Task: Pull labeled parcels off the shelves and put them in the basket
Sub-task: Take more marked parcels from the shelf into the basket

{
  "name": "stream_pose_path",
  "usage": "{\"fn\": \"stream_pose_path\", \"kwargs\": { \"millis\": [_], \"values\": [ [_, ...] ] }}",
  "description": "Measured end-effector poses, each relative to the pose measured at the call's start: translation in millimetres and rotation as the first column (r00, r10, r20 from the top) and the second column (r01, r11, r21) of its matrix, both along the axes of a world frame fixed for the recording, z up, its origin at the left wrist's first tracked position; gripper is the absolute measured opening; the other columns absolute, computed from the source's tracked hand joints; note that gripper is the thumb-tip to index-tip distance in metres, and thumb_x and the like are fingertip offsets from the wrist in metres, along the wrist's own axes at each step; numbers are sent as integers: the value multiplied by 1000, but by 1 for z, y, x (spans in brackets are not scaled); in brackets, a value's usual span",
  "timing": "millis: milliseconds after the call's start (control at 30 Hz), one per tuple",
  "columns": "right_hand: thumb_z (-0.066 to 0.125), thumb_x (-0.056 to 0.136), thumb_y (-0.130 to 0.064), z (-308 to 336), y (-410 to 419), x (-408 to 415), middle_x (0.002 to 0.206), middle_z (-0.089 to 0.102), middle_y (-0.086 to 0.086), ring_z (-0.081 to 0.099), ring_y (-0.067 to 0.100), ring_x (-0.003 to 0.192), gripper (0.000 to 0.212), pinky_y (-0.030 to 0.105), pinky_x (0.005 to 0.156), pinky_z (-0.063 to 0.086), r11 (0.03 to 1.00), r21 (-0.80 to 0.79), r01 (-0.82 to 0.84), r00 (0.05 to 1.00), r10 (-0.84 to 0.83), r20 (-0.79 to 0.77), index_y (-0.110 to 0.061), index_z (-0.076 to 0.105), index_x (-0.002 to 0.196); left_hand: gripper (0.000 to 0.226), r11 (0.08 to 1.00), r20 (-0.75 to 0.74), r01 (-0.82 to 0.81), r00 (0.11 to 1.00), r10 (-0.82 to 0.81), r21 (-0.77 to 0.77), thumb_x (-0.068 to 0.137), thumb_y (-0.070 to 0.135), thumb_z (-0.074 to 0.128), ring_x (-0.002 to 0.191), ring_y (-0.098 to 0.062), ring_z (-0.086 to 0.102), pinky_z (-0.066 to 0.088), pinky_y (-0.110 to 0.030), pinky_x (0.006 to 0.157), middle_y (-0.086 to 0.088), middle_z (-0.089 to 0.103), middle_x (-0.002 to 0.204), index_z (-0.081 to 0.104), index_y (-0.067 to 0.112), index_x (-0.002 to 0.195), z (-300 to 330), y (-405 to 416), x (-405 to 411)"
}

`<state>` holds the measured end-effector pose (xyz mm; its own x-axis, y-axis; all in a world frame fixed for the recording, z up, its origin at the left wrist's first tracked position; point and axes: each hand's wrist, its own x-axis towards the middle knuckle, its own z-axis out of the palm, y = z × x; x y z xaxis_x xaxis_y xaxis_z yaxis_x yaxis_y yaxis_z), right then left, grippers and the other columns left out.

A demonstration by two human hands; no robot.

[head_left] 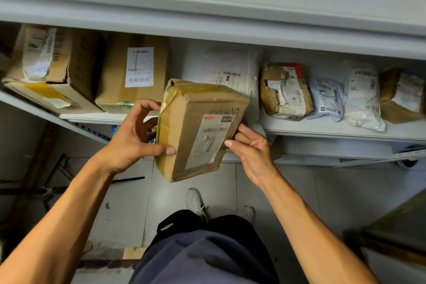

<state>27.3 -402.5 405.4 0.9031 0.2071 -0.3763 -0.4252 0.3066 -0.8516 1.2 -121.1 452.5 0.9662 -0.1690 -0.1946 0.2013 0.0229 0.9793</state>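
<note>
I'm holding a brown cardboard parcel (198, 129) out in front of the shelf (322, 132), in the air above the floor, clear of the shelf board. It's sitting tilted, label face up toward me, white shipping label (208, 142) on that face with handwriting above it.

My left hand (136, 136) is gripping the parcel's left side: thumb pressing across the front near the lower left corner, fingers curling around the taped edge behind. My right hand (251, 152) is lying against the right edge, fingers mostly straight and touching the box, not wrapping it.

Still sitting on the shelf: torn carton (46, 69) at far left, a carton with a white label (136, 74) beside it, a white poly bag (232, 71) right behind the parcel I'm holding, then a crumpled brown packet (285, 92), a small grey-white mailer (327, 99), a white bag (364, 99) and another brown packet (402, 94) at far right.

I'm not seeing the basket in this view.
</note>
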Motion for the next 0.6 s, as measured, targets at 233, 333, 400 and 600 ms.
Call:
{"fn": "stream_pose_path", "kwargs": {
  "millis": [233, 333, 400, 600],
  "values": [
    [75, 78, -1, 41, -1, 15, 112, 75, 8, 71, 15, 107, 48, 28, 93, 56, 993, -44, 110, 991, -106, 81, -21, 66, 121, 43, 979, -25, -200, 979, 202, 44, 84, 47, 71, 103, -21, 67, 57, -31, 83, -1, 70, 114, 64, 20, 118, 26, -21, 47],
    [71, 83, 8, 56, 9, 33, 119, 72, 6, 68, 14, 114, 43, 28, 92, 56, 990, -34, 138, 980, -132, 151, -17, 68, 118, 27, 948, -104, -295, 946, 307, 116, 99, 51, 53, 93, -18, 71, 56, -31, 81, -1, 73, 98, 64, 26, 99, 25, -33, 71],
    [74, 84, 3, 64, 17, 49, 125, 70, 10, 65, 21, 121, 42, 43, 100, 54, 986, -58, 159, 967, -143, 210, -9, 67, 124, 49, 943, -194, -321, 923, 333, 90, 93, 63, 54, 102, -28, 71, 56, -38, 90, -13, 70, 106, 61, 17, 108, 21, -39, 84],
    [72, 87, 0, 87, 1, 85, 112, 71, 2, 70, 6, 94, 35, 22, 75, 55, 923, -115, 366, 918, -339, 204, -11, 68, 119, 61, 985, -183, -165, 968, 173, 58, 103, 62, 27, 96, -20, 74, 55, -38, 95, -8, 76, 101, 66, 16, 114, 19, -78, 117]
  ]
}}
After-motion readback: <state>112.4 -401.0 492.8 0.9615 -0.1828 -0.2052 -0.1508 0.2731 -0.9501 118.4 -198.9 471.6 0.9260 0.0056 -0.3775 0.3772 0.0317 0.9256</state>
